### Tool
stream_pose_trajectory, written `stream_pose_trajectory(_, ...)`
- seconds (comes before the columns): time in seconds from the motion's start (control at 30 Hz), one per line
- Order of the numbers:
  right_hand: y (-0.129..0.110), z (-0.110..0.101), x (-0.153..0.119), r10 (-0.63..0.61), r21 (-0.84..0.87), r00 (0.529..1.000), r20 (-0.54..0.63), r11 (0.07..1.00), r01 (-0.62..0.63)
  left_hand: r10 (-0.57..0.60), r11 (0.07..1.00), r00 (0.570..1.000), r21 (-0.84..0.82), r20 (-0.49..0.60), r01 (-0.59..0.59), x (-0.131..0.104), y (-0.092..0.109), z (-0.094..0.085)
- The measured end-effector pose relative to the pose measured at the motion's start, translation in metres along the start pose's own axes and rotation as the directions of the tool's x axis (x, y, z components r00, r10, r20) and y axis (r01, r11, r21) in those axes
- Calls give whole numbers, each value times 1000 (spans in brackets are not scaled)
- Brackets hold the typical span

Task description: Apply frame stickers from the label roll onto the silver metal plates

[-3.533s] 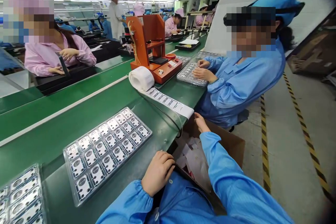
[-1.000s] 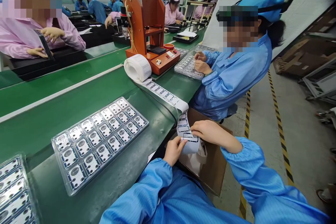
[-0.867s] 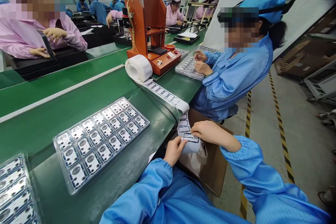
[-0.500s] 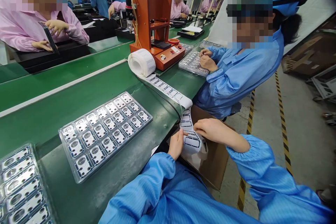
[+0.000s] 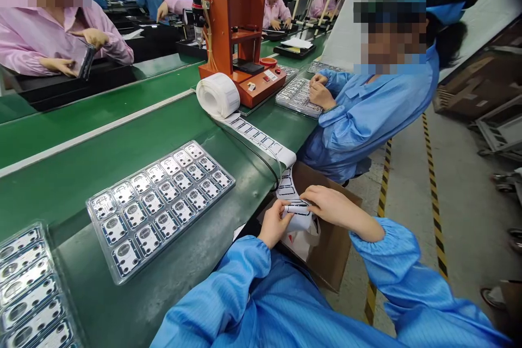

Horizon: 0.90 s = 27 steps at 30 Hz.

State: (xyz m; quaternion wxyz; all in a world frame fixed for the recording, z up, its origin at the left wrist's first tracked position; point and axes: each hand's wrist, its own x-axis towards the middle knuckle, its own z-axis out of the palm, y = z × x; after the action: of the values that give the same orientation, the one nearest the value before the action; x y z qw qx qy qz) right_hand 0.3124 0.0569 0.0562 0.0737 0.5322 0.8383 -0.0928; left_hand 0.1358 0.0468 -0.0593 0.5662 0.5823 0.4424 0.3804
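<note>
The green conveyor [image 5: 122, 141] carries a parts tray [image 5: 159, 204]; far off sits the label roll [image 5: 218, 95]. Its label strip [image 5: 287, 187] hangs over the near-right edge. My left hand [image 5: 275, 223] and right hand [image 5: 330, 206] pinch its end. Print is illegible.

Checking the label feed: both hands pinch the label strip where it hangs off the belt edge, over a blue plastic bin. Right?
Not quite. The head view shows the left hand and right hand pinching the label strip just off the belt edge, but what sits below is a brown cardboard box, not a blue plastic bin.
</note>
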Motion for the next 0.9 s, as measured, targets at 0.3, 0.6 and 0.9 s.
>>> stream_pose_trajectory(0.3,-1,1,4,-17,-32,997,79,999,20,38,994,999,105,6,-38,-2,4,-3)
stream_pose_trajectory(0.6,-10,-9,1,-6,-58,1000,27,998,8,45,988,999,145,27,-48,-3,0,-5)
stream_pose_trajectory(0.9,-18,-14,1,-62,-184,998,15,981,64,54,986,998,158,34,-59,-3,-1,-6)
